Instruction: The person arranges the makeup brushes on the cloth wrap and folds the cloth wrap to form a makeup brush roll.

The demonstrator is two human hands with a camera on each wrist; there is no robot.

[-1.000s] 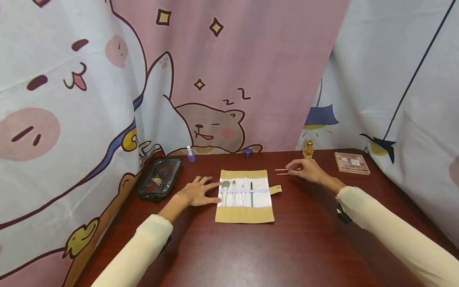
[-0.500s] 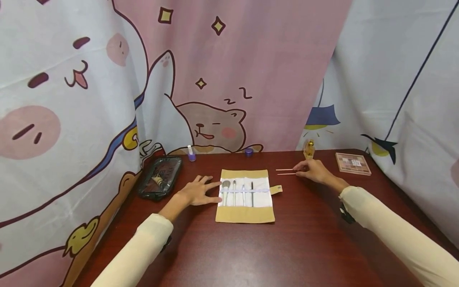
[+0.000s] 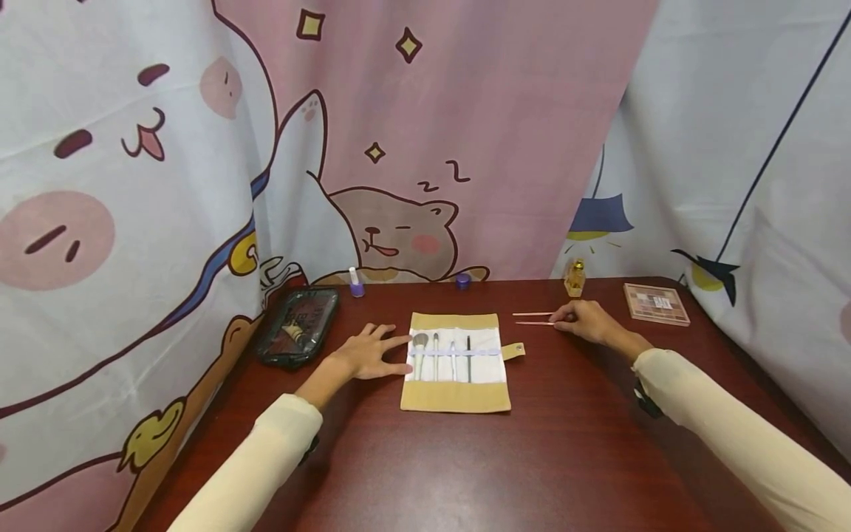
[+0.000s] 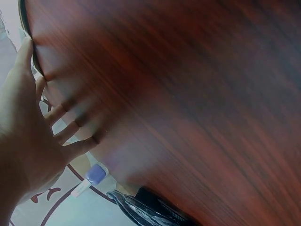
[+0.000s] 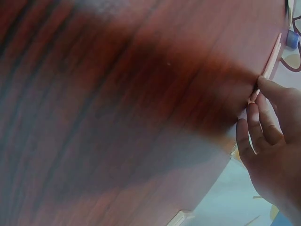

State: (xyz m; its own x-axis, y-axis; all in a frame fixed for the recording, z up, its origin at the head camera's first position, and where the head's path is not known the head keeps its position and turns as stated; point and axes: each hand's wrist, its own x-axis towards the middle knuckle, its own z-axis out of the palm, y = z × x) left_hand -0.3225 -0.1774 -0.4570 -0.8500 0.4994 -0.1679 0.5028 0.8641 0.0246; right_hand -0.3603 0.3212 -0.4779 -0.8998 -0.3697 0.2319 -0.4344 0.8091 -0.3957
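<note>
A tan brush roll (image 3: pixel 455 397) lies unfolded on the table in the head view, its snap tab pointing right. Several makeup brushes (image 3: pixel 420 343) stand side by side under its pale strap. My left hand (image 3: pixel 364 355) lies spread at its left, thumb and index fingertip on the roll's edge, the other fingertips down on the table. Right of the roll are two thin pink sticks, an upper stick (image 3: pixel 532 314) and a lower stick (image 3: pixel 534 323), nearly parallel. My right hand (image 3: pixel 588 322) pinches the right end of the lower stick between thumb and fingers, as the right wrist view also shows.
A dark clear-topped pouch (image 3: pixel 297 325) lies at left. Along the back stand a purple nail polish bottle (image 3: pixel 357 287), a small purple jar (image 3: pixel 462 281) and a gold perfume bottle (image 3: pixel 575 279). An eyeshadow palette (image 3: pixel 657 304) lies far right. A printed curtain (image 3: pixel 518 148) borders the table.
My right hand has slid right along the pink sticks to their right end, uncovering more of them and the perfume bottle. The sticks and my left hand have stayed in place.
</note>
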